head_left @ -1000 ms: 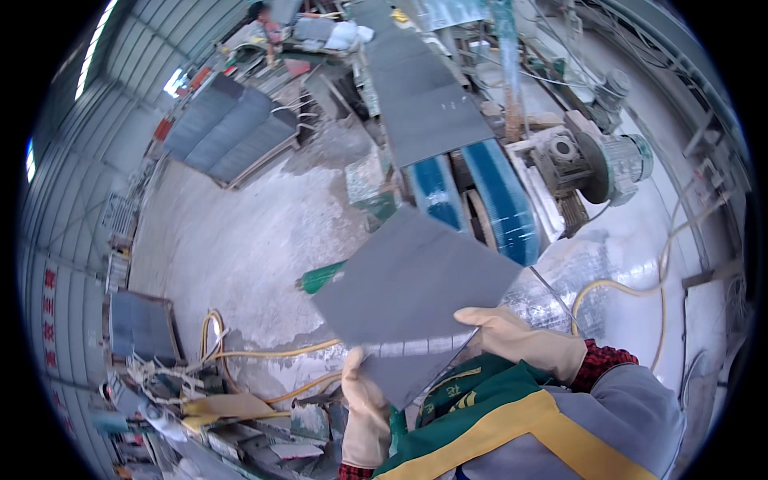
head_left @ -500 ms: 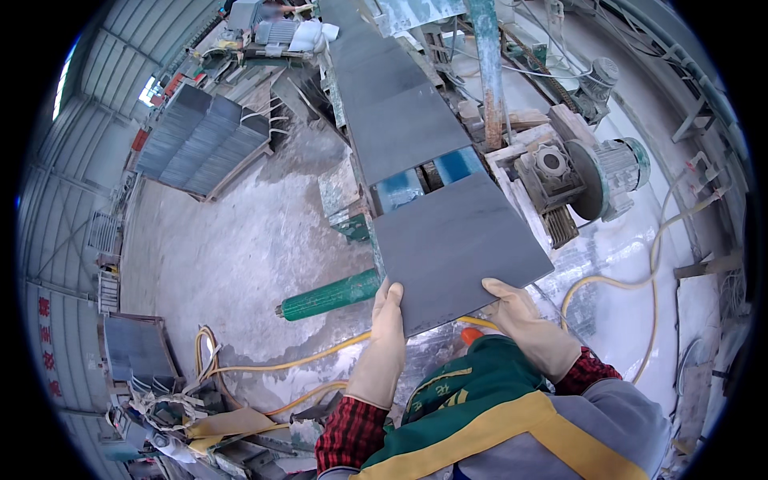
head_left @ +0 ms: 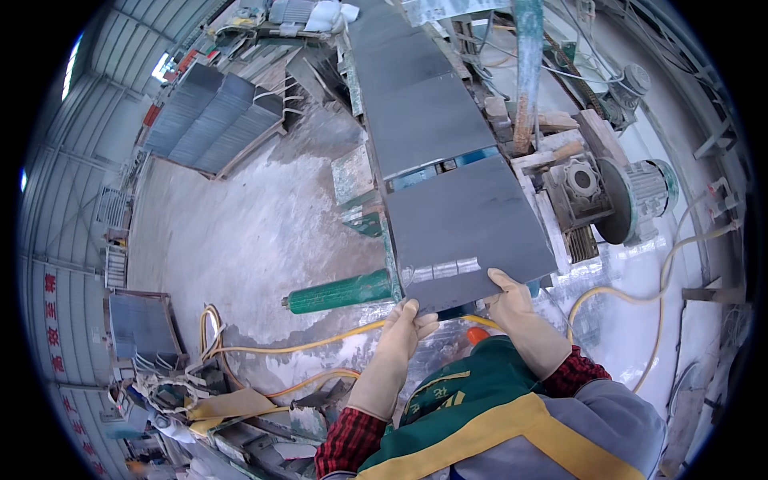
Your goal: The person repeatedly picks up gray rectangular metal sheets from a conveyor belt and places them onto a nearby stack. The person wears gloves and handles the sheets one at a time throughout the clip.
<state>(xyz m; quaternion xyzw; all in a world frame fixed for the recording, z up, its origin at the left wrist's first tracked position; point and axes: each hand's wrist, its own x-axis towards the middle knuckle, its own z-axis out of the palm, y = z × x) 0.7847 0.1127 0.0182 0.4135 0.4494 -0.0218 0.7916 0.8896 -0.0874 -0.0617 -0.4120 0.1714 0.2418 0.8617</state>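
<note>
A dark grey flat stone slab (head_left: 468, 220) lies at the near end of a conveyor, its near edge toward me. My left hand (head_left: 394, 340), in a cream rubber glove, is closed on the near left corner, thumb at the top edge and fingers partly below. Also gloved, my right hand (head_left: 514, 310) grips the near edge farther right, thumb on top and fingers hidden underneath. Beyond a narrow gap showing the blue belt (head_left: 475, 156), another grey slab (head_left: 432, 116) lies on the conveyor.
A motor with gearbox (head_left: 588, 192) stands right of the conveyor. A green roller (head_left: 340, 293) sticks out to the left. Yellow hose (head_left: 296, 346) crosses the wet floor. Stacked slabs (head_left: 212, 120) stand far left, with clutter (head_left: 240, 404) at the near left.
The near slab has straightened and shifted away from me along the conveyor, narrowing the belt gap. My left hand has moved from its left side to the near corner. The view has shifted slightly.
</note>
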